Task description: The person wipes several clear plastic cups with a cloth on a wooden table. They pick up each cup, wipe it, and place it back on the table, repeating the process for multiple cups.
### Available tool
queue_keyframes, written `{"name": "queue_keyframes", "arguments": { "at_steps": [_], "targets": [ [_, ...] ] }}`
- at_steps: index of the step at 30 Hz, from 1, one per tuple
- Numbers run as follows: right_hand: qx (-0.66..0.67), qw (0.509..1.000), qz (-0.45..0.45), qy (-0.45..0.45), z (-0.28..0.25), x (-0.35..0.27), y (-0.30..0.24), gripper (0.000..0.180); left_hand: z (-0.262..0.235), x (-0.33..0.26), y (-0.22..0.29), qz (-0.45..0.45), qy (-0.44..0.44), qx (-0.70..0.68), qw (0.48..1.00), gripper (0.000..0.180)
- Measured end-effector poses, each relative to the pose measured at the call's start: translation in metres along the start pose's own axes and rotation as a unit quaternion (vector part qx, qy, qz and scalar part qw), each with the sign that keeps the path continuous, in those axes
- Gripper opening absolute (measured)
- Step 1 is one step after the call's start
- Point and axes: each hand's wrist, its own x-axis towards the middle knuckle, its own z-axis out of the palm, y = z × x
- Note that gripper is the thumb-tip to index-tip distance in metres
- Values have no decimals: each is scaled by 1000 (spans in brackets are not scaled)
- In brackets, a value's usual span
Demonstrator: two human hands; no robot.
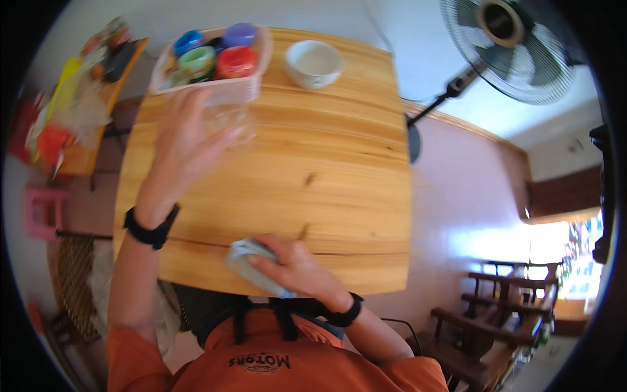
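Over the wooden table, the left hand, digits apart, meets a clear container before the pink basket (blur hides whether its grip holds); the right hand clutches a pale cloth. Likely picking up or setting down, next needing steadiness.

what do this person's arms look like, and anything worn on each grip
Short orange fabric sleeves end above bare forearms. A black band circles the left wrist, and another black band circles the right. The left grip and right grip are both ungloved.
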Motion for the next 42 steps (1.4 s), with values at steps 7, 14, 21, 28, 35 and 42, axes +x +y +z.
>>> {"name": "queue_keyframes", "arguments": {
  "at_steps": [7, 14, 21, 28, 35, 42],
  "targets": [
    [4, 999, -34, -3, 0, 6, 13, 41, 20, -3, -17, -21, -56, 30, 998, 60],
    [17, 1000, -23, -1, 2, 5, 16, 40, 28, -10, -29, -30, -74, 8, 997, 67],
    [8, 1000, -27, 5, 2, 6, 15, 40, 20, -17, -15, -65, -68, -98, 991, 56],
    [9, 999, -33, 13, 2, 6, 15, 40, -4, -25, 13, -11, -62, -64, 996, 35],
    [12, 998, -52, 29, 3, 4, 14, 39, -20, -51, 35, -13, -96, -95, 991, 23],
    [20, 997, -57, 40, 3, -2, 5, 35, -31, -92, 67, 29, -241, -123, 962, 46]
  ]
}}
